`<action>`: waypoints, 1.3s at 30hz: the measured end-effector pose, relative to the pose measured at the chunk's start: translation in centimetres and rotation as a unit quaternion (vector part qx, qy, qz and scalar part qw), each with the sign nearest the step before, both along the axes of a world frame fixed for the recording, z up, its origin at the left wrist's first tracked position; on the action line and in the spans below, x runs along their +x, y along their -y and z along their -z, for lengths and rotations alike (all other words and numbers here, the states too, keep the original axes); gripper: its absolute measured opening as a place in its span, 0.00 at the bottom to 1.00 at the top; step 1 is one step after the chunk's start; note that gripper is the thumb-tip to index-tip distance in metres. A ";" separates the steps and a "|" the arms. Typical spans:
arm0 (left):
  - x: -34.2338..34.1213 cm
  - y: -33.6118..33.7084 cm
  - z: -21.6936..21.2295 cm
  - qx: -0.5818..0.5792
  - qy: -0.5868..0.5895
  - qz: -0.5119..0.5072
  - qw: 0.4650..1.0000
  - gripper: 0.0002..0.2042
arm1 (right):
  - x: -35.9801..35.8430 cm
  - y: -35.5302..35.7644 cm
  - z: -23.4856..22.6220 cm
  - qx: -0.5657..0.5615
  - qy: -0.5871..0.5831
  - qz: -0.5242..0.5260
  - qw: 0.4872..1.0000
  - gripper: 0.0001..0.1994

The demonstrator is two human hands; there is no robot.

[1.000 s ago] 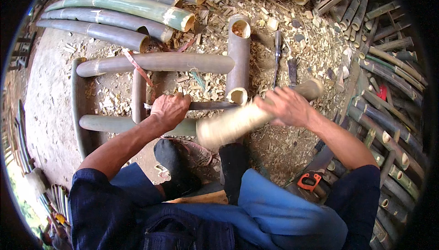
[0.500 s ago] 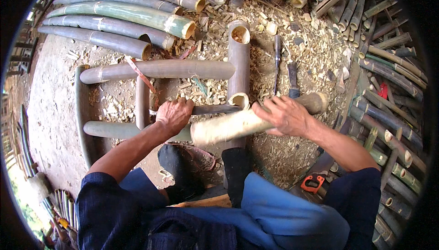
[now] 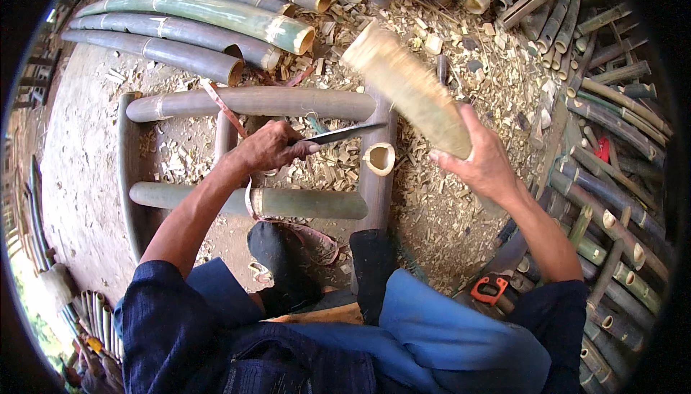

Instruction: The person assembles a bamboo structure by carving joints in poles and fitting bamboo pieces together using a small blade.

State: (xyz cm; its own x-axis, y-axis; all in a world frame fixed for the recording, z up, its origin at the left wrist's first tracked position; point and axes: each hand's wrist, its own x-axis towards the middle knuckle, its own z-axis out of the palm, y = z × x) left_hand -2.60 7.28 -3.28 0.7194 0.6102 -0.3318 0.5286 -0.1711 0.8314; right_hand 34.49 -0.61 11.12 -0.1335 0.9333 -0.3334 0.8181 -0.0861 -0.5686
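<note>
A short, pale, thick bamboo billet (image 3: 407, 88) is held raised in the right hand (image 3: 484, 165), whose grip is clamped on its lower end; the billet is blurred and is tilted toward eleven o'clock. Half a second ago it was lying low and nearly level across the grey bamboo frame (image 3: 252, 103), so it has been lifted. A long metal blade (image 3: 338, 133) is held by the left hand (image 3: 268, 148), with the grip closed around its handle end and the tip pointed toward three o'clock. This hand has stayed at almost the same place above the frame. The open end of an upright bamboo tube (image 3: 379, 158) is seen just beside the blade tip, at four o'clock from it. The ground (image 3: 86, 171) around the frame is covered with pale shavings. At twelve o'clock, long green and grey bamboo poles (image 3: 201, 16) are stacked.
</note>
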 end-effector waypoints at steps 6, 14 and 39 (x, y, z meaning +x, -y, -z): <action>0.4 -0.4 1.3 0.149 -0.142 0.104 0.973 0.33 | -1.1 3.0 1.6 0.024 -0.154 0.054 0.986 0.36; -0.6 2.9 -0.1 0.263 -0.173 0.118 0.942 0.25 | -1.1 3.8 0.6 -0.179 0.025 -0.015 0.983 0.37; -0.5 7.8 1.5 0.319 -0.279 0.045 0.905 0.28 | 0.5 3.7 3.8 0.195 0.151 -0.508 0.825 0.46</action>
State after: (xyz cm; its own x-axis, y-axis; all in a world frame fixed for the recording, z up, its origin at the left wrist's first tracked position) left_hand -3.12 -0.53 -4.77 0.6040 0.7534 -0.2601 0.7963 -0.5843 0.1567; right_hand 34.99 -4.26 7.36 -0.8790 0.4350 -0.1952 0.4648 0.8730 -0.1476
